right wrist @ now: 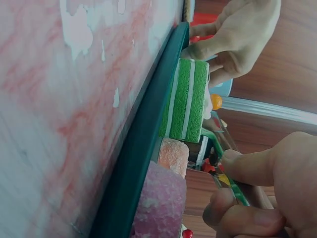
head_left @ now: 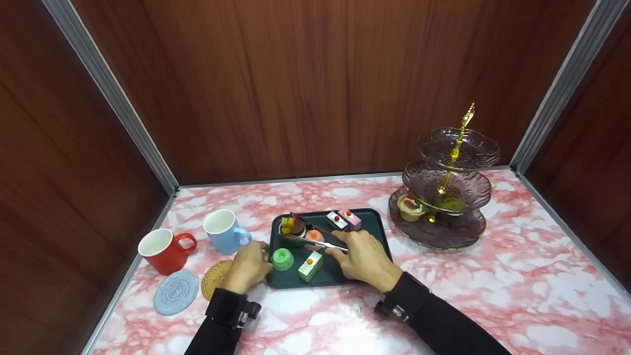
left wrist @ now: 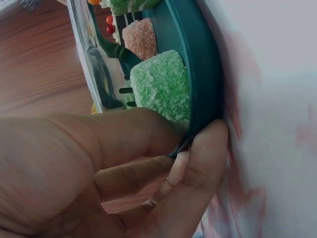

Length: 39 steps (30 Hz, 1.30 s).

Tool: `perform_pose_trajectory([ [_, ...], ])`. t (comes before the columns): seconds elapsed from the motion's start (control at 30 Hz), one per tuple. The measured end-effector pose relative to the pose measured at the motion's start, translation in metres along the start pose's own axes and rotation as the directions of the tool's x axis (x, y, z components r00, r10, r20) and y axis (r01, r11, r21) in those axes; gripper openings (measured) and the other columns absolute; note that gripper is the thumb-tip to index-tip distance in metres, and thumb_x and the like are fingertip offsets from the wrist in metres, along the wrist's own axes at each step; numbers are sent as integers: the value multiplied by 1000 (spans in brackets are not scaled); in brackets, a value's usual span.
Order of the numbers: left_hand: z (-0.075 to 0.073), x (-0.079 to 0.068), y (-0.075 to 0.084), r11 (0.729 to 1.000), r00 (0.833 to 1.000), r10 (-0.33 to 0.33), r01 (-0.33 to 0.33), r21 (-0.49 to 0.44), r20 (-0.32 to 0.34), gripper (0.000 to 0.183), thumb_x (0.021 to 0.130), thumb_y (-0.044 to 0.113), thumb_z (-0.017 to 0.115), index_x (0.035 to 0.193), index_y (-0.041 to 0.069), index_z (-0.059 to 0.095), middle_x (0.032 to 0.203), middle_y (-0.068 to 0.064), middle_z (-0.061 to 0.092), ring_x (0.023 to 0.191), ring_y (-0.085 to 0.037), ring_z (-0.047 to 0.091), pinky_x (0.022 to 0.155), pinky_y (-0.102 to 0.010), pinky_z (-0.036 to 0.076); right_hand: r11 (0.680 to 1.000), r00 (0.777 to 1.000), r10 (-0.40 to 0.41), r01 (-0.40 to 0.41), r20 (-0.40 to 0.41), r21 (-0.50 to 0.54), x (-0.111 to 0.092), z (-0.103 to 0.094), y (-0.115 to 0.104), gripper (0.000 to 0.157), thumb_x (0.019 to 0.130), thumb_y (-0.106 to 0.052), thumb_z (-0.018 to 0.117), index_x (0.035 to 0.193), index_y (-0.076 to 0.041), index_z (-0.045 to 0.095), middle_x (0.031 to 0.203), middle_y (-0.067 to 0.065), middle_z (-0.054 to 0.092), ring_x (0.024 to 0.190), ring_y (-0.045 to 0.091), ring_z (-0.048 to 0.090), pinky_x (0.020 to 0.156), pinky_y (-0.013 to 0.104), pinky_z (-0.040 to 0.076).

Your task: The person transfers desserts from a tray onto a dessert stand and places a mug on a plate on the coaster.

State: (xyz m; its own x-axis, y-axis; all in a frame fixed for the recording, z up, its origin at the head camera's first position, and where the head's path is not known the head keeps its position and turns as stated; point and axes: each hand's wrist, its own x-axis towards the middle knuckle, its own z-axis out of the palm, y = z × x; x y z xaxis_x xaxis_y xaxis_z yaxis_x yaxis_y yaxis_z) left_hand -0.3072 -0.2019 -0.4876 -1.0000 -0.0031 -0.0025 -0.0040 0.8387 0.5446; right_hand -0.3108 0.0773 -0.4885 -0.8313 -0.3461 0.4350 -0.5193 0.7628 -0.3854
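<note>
My left hand (head_left: 250,264) pinches the left rim of a dark green tray (head_left: 291,281), thumb inside and fingers outside, beside a green sugar-coated cake (left wrist: 163,84). My right hand (head_left: 367,256) grips metal tongs (head_left: 323,243) over the tray. Their two arms reach left, one on each side of a fruit-topped tart (head_left: 292,227); whether they press on it I cannot tell. An orange sugar-coated cake (head_left: 314,238) lies under the tongs. Nearer the front is a green layered cake slice (head_left: 310,266). A pink sugar-coated cake (right wrist: 161,201) shows in the right wrist view, mostly hidden by my right hand from above.
White-topped (head_left: 337,220) and pink (head_left: 350,219) cake slices lie at the tray's back. Right of it stands a three-tier stand (head_left: 429,236) with a tart (head_left: 410,207) on its bottom plate. Blue (head_left: 222,234) and red (head_left: 165,254) mugs and two coasters (head_left: 176,292) are left.
</note>
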Motion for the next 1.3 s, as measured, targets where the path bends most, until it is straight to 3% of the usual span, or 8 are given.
perform_pose_trajectory([
  [0.17, -1, -1, 0, 999, 999, 24, -23, 22, -21, 38, 66, 3, 68, 103, 7, 66, 67, 2, 53, 64, -16, 54, 58, -28, 43, 999, 999, -32, 33, -35, 14, -2, -2, -1, 37, 82, -46, 62, 115, -26, 64, 82, 0, 70, 63, 11, 59, 55, 34, 48],
  [0.3, 0, 0, -1, 1000, 1000, 8, -7, 23, -15, 40, 66, 4, 69, 106, 8, 65, 68, 2, 53, 66, -16, 54, 60, -28, 43, 998, 997, -55, 56, -59, 22, -4, -4, 0, 30, 82, -45, 63, 109, -32, 63, 74, -9, 65, 61, 8, 57, 54, 31, 47],
  [0.47, 1, -1, 0, 1000, 1000, -24, 24, 10, 14, 41, 67, 3, 68, 107, 9, 64, 69, 1, 53, 66, -16, 54, 60, -27, 44, 996, 994, -74, 77, -80, 41, -10, -10, 2, 31, 82, -45, 63, 110, -31, 63, 73, -13, 63, 61, 4, 56, 55, 25, 46],
  [0.67, 1, 0, 2, 1000, 1000, -5, 5, 14, 4, 41, 67, 2, 68, 108, 8, 65, 70, 0, 54, 67, -17, 54, 62, -29, 45, 996, 990, -85, 89, -115, 31, -18, -20, 8, 36, 82, -43, 64, 113, -27, 63, 78, -11, 67, 61, 2, 55, 54, 23, 45],
  [0.97, 1, 0, 0, 999, 1000, 5, -4, 40, -14, 43, 67, 5, 69, 110, 8, 65, 70, 1, 56, 70, -17, 55, 67, -32, 47, 999, 987, -43, 43, -156, -2, -28, -29, 17, 46, 81, -46, 64, 121, -24, 62, 104, -3, 70, 78, 1, 63, 64, 24, 51],
  [1.13, 1, 1, -1, 997, 999, 34, -32, 66, -31, 40, 66, 7, 70, 106, 8, 66, 67, 3, 55, 68, -17, 54, 67, -32, 46, 998, 979, -57, 56, -196, -12, -34, -36, 24, 47, 80, -46, 65, 122, -25, 61, 108, -3, 69, 76, 0, 63, 67, 24, 52],
  [1.3, 1, 1, -1, 998, 1000, 24, -23, 52, -19, 40, 66, 6, 71, 106, 8, 66, 67, 2, 54, 67, -17, 54, 64, -31, 45, 998, 976, -58, 54, -208, -23, -40, -42, 31, 47, 80, -45, 66, 120, -21, 62, 107, -1, 69, 88, 6, 65, 71, 27, 54],
])
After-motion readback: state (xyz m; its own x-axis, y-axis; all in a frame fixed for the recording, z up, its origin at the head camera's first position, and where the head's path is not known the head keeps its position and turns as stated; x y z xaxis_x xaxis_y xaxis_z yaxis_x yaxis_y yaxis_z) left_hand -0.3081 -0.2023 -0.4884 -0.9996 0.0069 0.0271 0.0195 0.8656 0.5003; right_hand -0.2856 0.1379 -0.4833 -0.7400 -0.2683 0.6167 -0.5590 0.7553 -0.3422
